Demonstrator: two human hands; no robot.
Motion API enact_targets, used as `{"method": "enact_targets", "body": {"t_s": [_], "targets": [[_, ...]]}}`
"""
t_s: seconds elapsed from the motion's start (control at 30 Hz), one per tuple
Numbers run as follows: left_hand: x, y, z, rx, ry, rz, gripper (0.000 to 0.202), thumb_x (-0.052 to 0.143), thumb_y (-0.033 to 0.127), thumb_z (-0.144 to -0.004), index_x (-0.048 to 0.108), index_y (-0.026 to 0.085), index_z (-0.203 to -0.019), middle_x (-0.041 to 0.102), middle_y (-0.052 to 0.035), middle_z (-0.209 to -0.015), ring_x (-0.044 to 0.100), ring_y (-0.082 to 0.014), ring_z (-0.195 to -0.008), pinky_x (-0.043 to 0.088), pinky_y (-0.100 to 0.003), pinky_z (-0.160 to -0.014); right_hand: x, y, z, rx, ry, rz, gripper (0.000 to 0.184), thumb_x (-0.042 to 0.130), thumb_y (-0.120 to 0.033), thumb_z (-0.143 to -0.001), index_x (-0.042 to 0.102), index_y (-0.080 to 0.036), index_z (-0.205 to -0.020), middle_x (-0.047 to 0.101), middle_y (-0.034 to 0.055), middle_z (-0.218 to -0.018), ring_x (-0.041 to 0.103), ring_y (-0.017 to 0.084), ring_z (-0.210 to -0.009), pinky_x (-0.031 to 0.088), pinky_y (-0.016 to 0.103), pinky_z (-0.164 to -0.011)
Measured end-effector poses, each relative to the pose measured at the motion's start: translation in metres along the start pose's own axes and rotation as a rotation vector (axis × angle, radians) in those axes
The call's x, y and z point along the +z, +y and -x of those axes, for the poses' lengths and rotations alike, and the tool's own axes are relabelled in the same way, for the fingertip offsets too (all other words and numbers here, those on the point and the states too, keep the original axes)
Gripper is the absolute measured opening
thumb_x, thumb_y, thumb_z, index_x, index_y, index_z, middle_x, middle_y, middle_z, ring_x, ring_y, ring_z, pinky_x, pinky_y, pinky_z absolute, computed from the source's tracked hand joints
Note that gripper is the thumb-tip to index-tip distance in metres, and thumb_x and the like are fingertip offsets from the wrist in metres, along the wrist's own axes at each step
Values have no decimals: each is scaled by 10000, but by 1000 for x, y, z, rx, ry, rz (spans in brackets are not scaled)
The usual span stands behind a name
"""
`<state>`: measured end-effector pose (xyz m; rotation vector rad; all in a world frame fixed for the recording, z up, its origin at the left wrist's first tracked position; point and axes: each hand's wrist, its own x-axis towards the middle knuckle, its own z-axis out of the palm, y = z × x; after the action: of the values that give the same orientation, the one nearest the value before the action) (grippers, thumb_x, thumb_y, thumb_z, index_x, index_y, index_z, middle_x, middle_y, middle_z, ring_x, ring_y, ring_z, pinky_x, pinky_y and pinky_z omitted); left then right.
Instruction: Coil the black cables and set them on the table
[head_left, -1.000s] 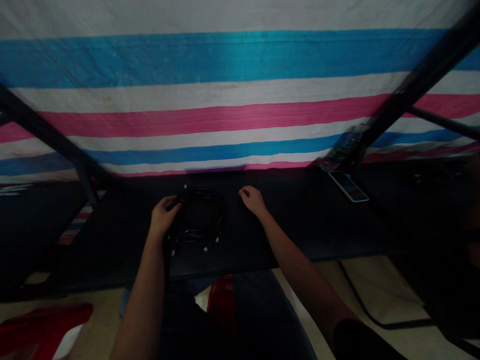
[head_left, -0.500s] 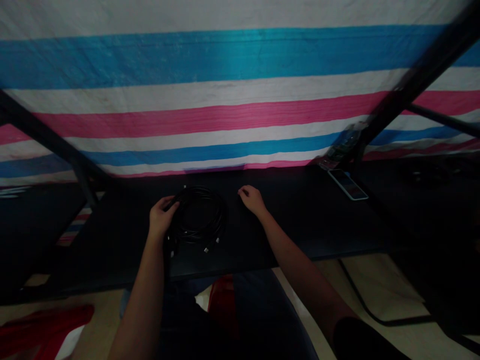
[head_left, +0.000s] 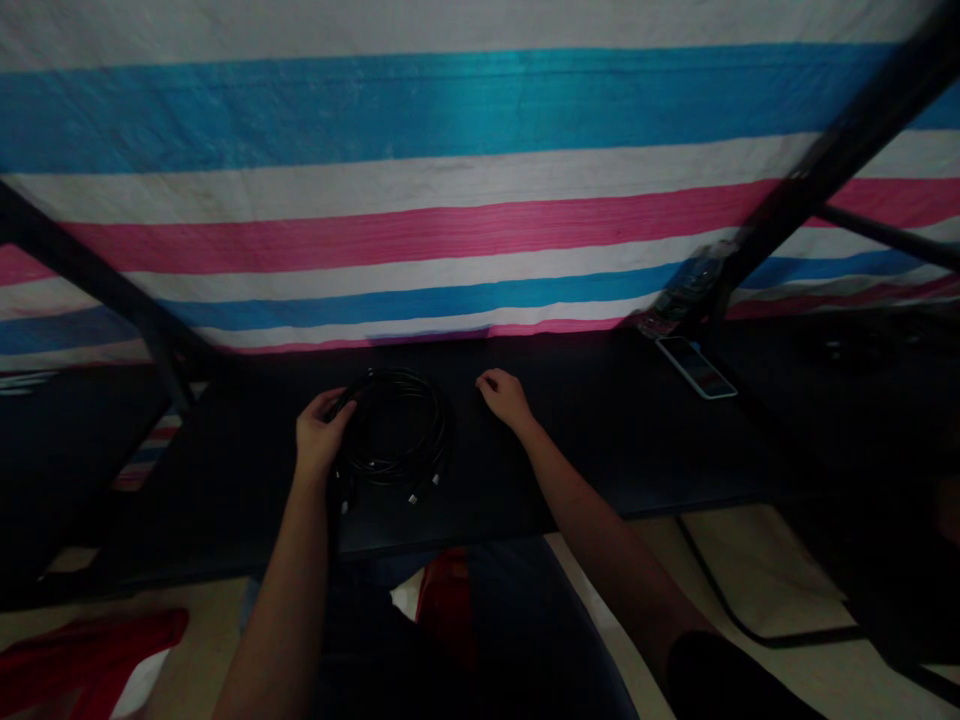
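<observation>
A coil of black cable (head_left: pixel 401 430) with small light connector ends lies on a dark table (head_left: pixel 600 440) in front of me. My left hand (head_left: pixel 321 435) grips the coil's left side, fingers curled round the strands. To the right of the coil, my right hand (head_left: pixel 505 397) rests on the table with its fingers loosely curled, apart from the cable and holding nothing that I can see.
A phone (head_left: pixel 694 366) lies at the table's back right, beside a dark slanted frame post (head_left: pixel 817 180). A blue, white and pink striped sheet (head_left: pixel 450 200) hangs behind the table. Another slanted post (head_left: pixel 97 280) stands at the left. Red cloth (head_left: pixel 82 650) lies on the floor.
Both hands and the cable coil hold almost the same places; only the view has shifted slightly.
</observation>
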<state>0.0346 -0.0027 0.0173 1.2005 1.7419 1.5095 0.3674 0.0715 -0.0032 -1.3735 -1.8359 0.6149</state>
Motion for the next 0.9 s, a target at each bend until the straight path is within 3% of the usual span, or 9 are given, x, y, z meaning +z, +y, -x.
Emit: {"method": "enact_targets", "body": {"t_s": [0.17,0.27,0.37,0.47,0.6,0.73,0.9], "targets": [[1,6,4,25,23,18,395,800,338,-698,729,166,-1047,772,-108,-1050,741,-261,-977,587,-397,-913,0,0,0,5,0,2,191,580,-195,-926,700,-198,-777,655,29,-796,589,180,-747,429,292,-718],[1,9,7,25,14,30,431,797,345,-702,725,157,-1083,776,-110,-1040,726,-195,-753,597,-314,-701,0,0,0,7,0,1,187,579,-194,-923,700,-193,-781,657,33,-802,590,182,-745,430,295,-717],[1,11,8,18,7,41,447,790,350,-701,720,150,-1094,774,-125,-1054,670,-155,-634,497,-228,-488,0,0,0,5,-2,2,182,578,-190,-922,697,-188,-784,656,34,-803,591,180,-741,428,294,-716],[1,13,8,14,18,52,443,772,382,-710,719,142,-1078,773,-129,-1042,622,-126,-568,428,-199,-418,-1,0,0,5,-4,6,186,577,-193,-924,694,-188,-779,653,33,-796,593,178,-742,424,290,-712],[1,13,7,4,35,58,445,762,406,-711,723,135,-1062,775,-122,-1006,522,-75,-453,395,-198,-380,-1,1,-1,6,-8,14,190,577,-201,-926,692,-194,-775,654,32,-795,588,179,-746,423,290,-716],[1,11,6,7,45,54,432,766,401,-707,732,137,-1047,779,-116,-982,523,-75,-444,428,-209,-398,-1,1,0,7,-11,19,185,578,-207,-927,696,-204,-785,662,29,-804,586,179,-755,430,289,-730],[2,5,4,25,67,40,384,754,398,-729,743,153,-1024,780,-107,-963,712,-186,-690,598,-307,-653,-2,0,-1,19,-17,20,183,580,-206,-926,707,-195,-795,660,36,-806,588,182,-751,428,292,-725]]}}
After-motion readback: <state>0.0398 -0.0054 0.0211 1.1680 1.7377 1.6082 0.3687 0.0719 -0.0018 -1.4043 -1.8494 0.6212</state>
